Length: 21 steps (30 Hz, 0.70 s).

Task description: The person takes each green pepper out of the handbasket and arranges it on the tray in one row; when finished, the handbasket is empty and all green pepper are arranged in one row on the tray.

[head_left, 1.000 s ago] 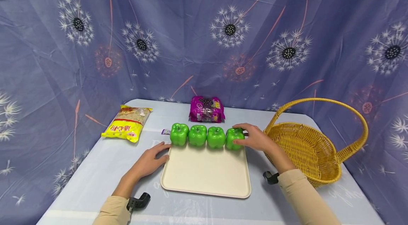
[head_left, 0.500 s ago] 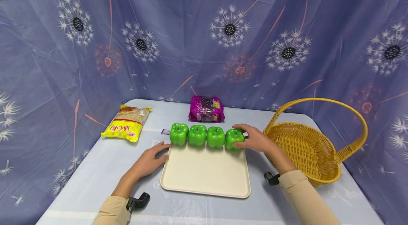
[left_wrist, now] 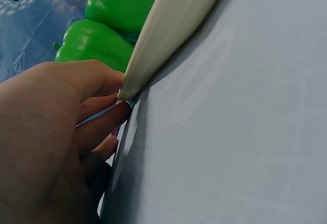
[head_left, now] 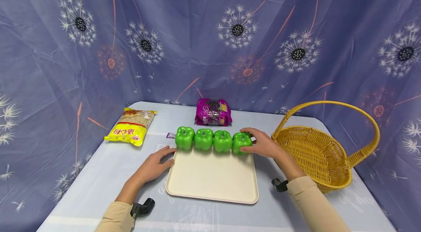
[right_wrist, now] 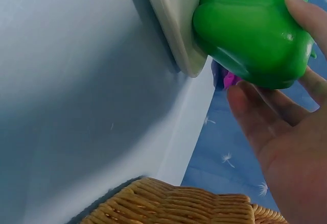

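Note:
Several green bell peppers stand in a row along the far edge of a cream tray (head_left: 213,179). My right hand (head_left: 264,145) grips the rightmost bell pepper (head_left: 241,142), thumb on its near side and fingers around its far side. In the right wrist view that bell pepper (right_wrist: 250,32) sits over the tray's corner, between thumb and fingers. My left hand (head_left: 154,164) rests at the tray's left edge near the leftmost bell pepper (head_left: 185,138). The left wrist view has its fingertips right at the tray rim (left_wrist: 153,40), fingers loosely bent.
A yellow wicker basket (head_left: 312,151) with a tall handle stands on the right, close to my right forearm. At the back is a purple snack bag (head_left: 213,112). A yellow food bag (head_left: 131,128) lies at the left, and a small purple packet (head_left: 171,135) beside the peppers.

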Tool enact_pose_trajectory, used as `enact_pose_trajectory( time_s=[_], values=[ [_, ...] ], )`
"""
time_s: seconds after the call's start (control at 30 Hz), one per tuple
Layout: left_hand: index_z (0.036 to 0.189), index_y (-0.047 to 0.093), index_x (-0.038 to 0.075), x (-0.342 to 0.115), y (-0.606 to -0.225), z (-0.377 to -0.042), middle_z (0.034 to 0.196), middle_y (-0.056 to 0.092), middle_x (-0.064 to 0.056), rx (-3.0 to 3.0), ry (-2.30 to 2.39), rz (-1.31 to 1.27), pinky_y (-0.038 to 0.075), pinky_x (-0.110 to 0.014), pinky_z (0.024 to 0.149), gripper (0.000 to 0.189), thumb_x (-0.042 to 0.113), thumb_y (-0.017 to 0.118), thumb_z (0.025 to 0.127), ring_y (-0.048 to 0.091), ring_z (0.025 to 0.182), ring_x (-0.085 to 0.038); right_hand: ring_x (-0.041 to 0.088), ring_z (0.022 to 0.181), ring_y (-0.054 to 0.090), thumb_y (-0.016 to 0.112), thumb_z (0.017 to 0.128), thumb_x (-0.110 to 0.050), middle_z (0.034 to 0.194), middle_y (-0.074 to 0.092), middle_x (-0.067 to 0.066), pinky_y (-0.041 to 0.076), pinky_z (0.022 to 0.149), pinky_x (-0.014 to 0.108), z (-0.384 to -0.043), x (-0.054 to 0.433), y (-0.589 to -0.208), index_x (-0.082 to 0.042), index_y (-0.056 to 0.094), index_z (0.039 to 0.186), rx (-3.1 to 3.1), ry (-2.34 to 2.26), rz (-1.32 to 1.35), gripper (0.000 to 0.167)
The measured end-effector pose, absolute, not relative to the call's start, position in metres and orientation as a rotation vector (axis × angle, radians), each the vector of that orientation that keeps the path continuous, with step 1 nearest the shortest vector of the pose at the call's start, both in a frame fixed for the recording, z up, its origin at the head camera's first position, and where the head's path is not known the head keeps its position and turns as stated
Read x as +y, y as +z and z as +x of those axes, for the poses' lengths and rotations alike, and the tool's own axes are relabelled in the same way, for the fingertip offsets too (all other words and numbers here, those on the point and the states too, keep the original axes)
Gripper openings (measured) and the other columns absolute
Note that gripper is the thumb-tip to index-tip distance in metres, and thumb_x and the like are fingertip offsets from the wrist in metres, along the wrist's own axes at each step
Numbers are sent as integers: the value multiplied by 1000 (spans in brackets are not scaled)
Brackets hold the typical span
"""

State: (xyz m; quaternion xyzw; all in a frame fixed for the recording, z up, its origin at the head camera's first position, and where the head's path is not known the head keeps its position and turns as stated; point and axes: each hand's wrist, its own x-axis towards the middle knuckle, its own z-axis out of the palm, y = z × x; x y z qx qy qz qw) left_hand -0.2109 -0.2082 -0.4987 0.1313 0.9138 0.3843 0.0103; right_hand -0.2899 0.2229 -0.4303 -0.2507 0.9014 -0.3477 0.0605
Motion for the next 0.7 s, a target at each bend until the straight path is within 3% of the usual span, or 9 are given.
enact_pose_trajectory(
  time_s=[0.27,0.47,0.7],
  values=[
    [137,55,19,-208,-498,-211,148,37,-19,2855,1189,398,27,-58,108,44,29,61,95,34,135,-39,24,117,50,80,74,-49,139,48,3,49,91,43,-288,228,-427,-23,40,145,2728,-1032,-777,86],
    [138,54,18,-205,-496,-213,149,36,-20,2833,1187,402,26,-59,108,45,30,61,95,33,135,-40,30,127,43,76,77,-53,143,44,5,43,97,54,-273,236,-415,-27,38,146,2915,-786,-809,83],
    [140,51,20,-211,-490,-210,139,52,-5,2834,1268,383,31,-53,108,48,31,62,95,41,132,-30,29,128,42,74,77,-54,141,45,4,40,99,54,-259,243,-409,-25,39,146,3146,-459,-926,82]
  ],
)
